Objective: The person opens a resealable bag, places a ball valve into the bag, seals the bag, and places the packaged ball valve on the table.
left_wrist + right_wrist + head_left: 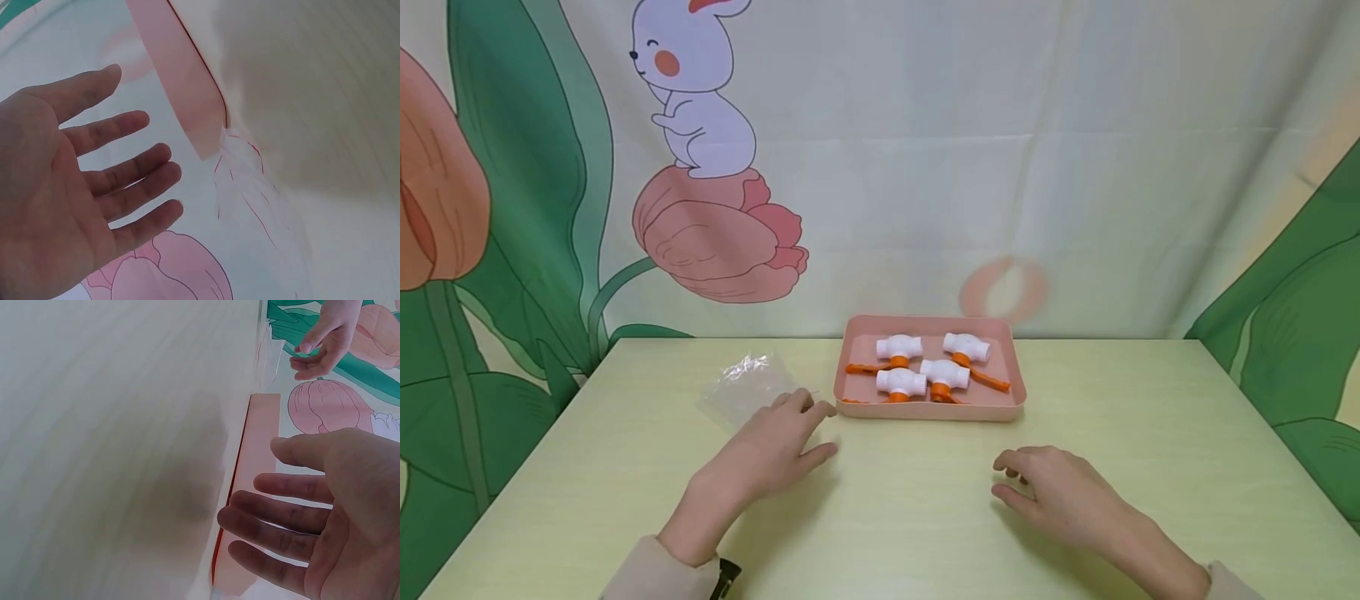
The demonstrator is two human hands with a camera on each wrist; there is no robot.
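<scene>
A pale green table stands before a rabbit-and-tulip backdrop. Both hands hover palm-down, holding nothing. The left hand has relaxed, spread fingers, with a clear plastic bag just beyond its fingertips. The right hand has loosely curved fingers. Beyond and between the fingertips sits a pink tray of white-and-orange valves.

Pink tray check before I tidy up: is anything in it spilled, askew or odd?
Nothing stands out. The pink plastic tray sits flat on the table, holding four white plastic valves with orange handles, lying at assorted angles; none spilled.
</scene>
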